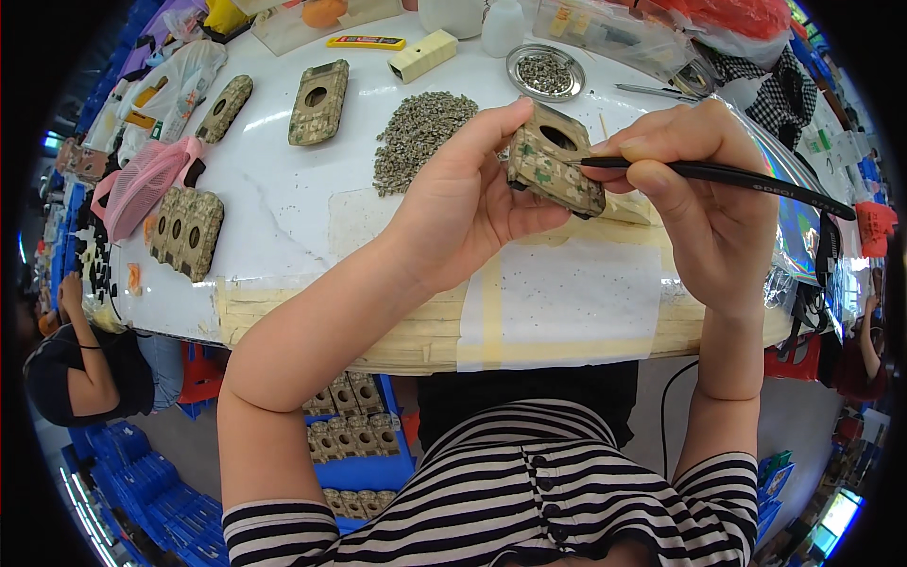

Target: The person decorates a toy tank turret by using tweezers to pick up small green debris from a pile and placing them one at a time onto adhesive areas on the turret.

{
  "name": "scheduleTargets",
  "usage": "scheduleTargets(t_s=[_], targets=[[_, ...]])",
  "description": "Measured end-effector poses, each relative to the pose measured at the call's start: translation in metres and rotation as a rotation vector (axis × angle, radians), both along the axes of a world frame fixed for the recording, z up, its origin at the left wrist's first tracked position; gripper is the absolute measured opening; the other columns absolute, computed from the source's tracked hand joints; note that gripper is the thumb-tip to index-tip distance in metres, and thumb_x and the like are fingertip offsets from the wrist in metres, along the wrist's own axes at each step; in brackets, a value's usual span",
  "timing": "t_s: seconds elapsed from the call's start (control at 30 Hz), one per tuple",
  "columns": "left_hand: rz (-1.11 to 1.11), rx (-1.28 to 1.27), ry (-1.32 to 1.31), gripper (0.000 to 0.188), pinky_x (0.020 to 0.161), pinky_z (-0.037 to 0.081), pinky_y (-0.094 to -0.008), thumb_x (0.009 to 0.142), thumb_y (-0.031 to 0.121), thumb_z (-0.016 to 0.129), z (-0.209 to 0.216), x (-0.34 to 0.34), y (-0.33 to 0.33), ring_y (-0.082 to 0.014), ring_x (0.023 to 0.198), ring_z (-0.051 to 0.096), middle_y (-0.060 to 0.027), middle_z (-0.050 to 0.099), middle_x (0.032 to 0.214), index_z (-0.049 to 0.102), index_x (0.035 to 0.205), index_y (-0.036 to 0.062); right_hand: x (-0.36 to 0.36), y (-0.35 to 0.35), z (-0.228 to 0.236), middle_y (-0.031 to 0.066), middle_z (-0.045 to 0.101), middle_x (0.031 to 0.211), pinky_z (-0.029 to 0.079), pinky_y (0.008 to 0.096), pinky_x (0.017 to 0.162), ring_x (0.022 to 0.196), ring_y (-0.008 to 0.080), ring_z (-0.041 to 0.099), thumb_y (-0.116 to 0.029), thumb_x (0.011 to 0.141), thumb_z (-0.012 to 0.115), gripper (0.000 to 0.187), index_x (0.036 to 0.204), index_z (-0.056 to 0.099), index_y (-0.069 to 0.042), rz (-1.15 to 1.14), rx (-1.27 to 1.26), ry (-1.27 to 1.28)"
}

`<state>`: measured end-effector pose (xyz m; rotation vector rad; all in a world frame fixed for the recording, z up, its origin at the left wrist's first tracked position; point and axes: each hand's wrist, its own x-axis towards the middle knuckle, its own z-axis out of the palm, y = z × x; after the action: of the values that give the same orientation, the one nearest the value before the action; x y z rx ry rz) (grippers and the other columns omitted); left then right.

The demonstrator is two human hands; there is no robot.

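My left hand (pixel 449 194) holds up a camouflage-painted toy tank hull (pixel 535 168) with a round hole in its top, thumb on one edge and fingers beneath. Between the thumb and fingers of my right hand (pixel 704 165) are black tweezers (pixel 756 178), their tips touching or very near the hull's top beside the hole. Any small part at the tips is too small to make out. Just beyond my left hand lies a heap of small grey-green parts (pixel 416 142). More of them fill a round metal dish (pixel 513 81) behind the hull.
Further camouflage hulls lie on the table: one near the middle (pixel 318 106), one farther left (pixel 225 109) and a row (pixel 186 233) beside a pink mesh bag (pixel 151 189). A white sheet (pixel 567 312) covers the near edge. A blue tray (pixel 402 416) of hulls sits below; another person (pixel 90 364) works at left.
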<state>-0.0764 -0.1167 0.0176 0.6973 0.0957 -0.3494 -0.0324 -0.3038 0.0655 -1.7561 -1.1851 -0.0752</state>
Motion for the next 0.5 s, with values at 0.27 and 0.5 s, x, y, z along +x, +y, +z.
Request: scheduleTargets(t_s=[0.27, 0.5], targets=[[0.002, 0.007, -0.003, 0.042, 0.058, 0.059, -0.0225, 0.094, 0.035, 0.042, -0.0014, 0.0008, 0.0003, -0.0211, 0.081, 0.068, -0.0117, 0.065, 0.093, 0.054, 0.110, -0.0017, 0.0008, 0.0002, -0.0003, 0.0170, 0.060, 0.090, 0.055, 0.0257, 0.070, 0.081, 0.0201, 0.064, -0.005, 0.089, 0.057, 0.013, 0.093, 0.055, 0.007, 0.003, -0.007, -0.011], [0.004, 0.009, -0.007, 0.043, 0.058, 0.059, -0.0228, 0.094, 0.035, 0.042, -0.0016, 0.0008, 0.0001, -0.0218, 0.081, 0.068, -0.0125, 0.065, 0.094, 0.054, 0.110, -0.0026, 0.0000, 0.0009, -0.0003, 0.0169, 0.060, 0.090, 0.055, 0.0253, 0.071, 0.080, 0.0199, 0.064, -0.005, 0.089, 0.057, 0.013, 0.093, 0.054, 0.007, -0.002, 0.008, 0.020]])
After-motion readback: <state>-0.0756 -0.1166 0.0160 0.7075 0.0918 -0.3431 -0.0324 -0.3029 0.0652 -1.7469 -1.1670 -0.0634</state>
